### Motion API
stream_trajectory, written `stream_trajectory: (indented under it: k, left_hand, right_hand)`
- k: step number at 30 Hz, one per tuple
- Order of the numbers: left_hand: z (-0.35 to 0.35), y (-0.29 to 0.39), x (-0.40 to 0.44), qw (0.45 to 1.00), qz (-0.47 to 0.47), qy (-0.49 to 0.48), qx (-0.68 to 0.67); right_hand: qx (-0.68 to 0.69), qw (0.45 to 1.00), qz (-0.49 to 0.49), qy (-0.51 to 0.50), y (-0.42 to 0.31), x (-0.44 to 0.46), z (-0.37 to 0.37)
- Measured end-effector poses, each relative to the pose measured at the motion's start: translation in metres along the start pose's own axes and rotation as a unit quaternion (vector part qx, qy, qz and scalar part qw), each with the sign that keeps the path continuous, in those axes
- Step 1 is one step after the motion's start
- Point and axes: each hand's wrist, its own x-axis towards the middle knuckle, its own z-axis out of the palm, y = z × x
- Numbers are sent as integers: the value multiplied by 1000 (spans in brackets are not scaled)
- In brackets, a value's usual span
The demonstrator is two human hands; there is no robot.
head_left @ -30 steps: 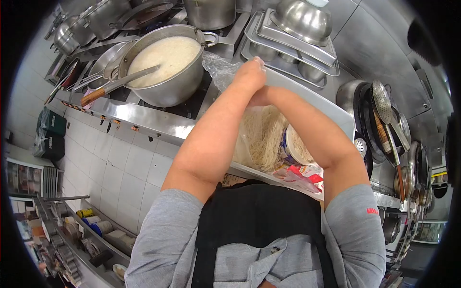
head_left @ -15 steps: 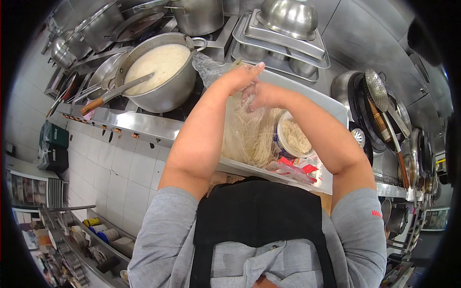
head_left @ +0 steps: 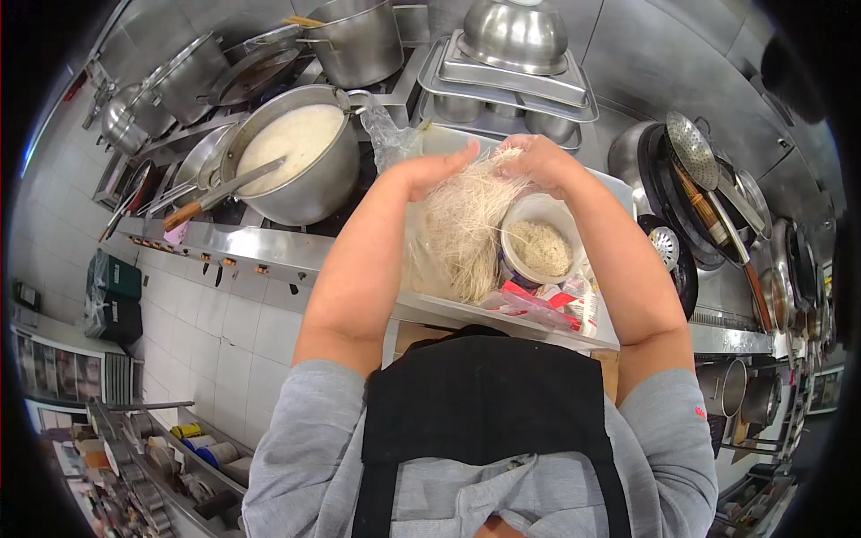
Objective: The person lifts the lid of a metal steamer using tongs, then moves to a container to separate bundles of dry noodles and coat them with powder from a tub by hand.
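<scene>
A tangled bundle of thin dried rice noodles lies partly lifted in a clear plastic bag inside a white tub. My left hand grips the bundle's upper left side with the thumb pointing up; its other fingers are mostly behind the noodles. On the upper right my right hand closes around the noodle ends. Just below the right hand stands a round plastic container with pale, grainy flakes inside. A red and white packet rests at the tub's near edge.
Left of the tub, a large pot of white liquid sits on the stove with a wooden-handled ladle in it. Stacked metal trays stand behind. A perforated skimmer and woks are on the right.
My hands have moved apart, the right one to the right and up. The noodles are now raised between them and more exposed from the bag. The view has shifted slightly.
</scene>
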Motion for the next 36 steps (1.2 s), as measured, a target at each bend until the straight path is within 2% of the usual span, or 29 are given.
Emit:
stream_trajectory:
  k: [2, 4, 5, 7, 8, 10, 11, 13, 20, 21, 22, 23, 24, 25, 26, 28, 29, 31, 32, 34, 35, 36]
  left_hand:
    - [5, -2, -8, 999, 31, -32, 20]
    - [4, -18, -2, 976, 66, 6, 209]
    - [11, -28, 3, 975, 65, 6, 211]
    - [36, -39, 10, 892, 66, 105, 434]
    - [47, -42, 13, 893, 62, 105, 433]
    - [63, -43, 14, 848, 52, 205, 485]
    - [61, -43, 13, 848, 51, 205, 486]
    - [54, -44, 18, 875, 140, 185, 424]
    - [40, -41, 30, 875, 101, 192, 433]
    - [38, -38, 27, 871, 113, 176, 444]
    - [37, -36, 25, 867, 124, 158, 455]
    - [35, -36, 23, 868, 124, 157, 454]
    - [34, -37, 23, 863, 143, 147, 461]
    - [34, -35, 20, 858, 162, 137, 467]
    - [35, -33, 17, 859, 163, 136, 466]
    - [41, -12, -1, 883, 132, 129, 431]
    - [42, -4, -6, 883, 134, 126, 432]
    - [44, 10, -14, 892, 118, 81, 429]
    - [46, 16, -17, 892, 120, 80, 429]
    - [52, 23, -20, 905, 77, 109, 405]
    - [53, 23, -18, 906, 77, 109, 402]
    - [54, 23, -14, 889, 111, 114, 430]
  right_hand:
    - [31, 999, -3, 6, 6, -2, -5]
    - [96, 995, 11, 19, 18, 1, -7]
    - [98, 995, 10, 19, 24, 3, -7]
    - [134, 990, 20, 42, 33, 4, -4]
    - [136, 990, 22, 39, 37, 4, -4]
    - [151, 986, 15, 67, 37, 2, -4]
    - [151, 986, 14, 67, 37, 2, -3]
    - [134, 988, -4, 73, 37, -2, -5]
    - [160, 987, -13, 28, 38, -18, -16]
    - [-6, 996, -58, 73, 37, -21, -17]
    - [-172, 973, -100, 116, 37, -22, -16]
    - [-172, 973, -99, 115, 38, -26, -15]
    - [-294, 922, -173, 182, 27, -42, -8]
    - [-409, 845, -243, 244, 18, -54, 0]
    - [-410, 845, -241, 245, 14, -61, 7]
    - [-571, 712, -351, 211, 9, -69, 22]
    - [-571, 712, -348, 213, 8, -68, 29]
    - [-660, 624, -366, 200, 10, -65, 39]
    - [-662, 624, -365, 200, 9, -62, 40]
    - [-698, 619, -280, 227, 6, -56, 41]
    - [-699, 619, -280, 224, 5, -58, 40]
    - [-682, 649, -263, 208, 1, -63, 36]
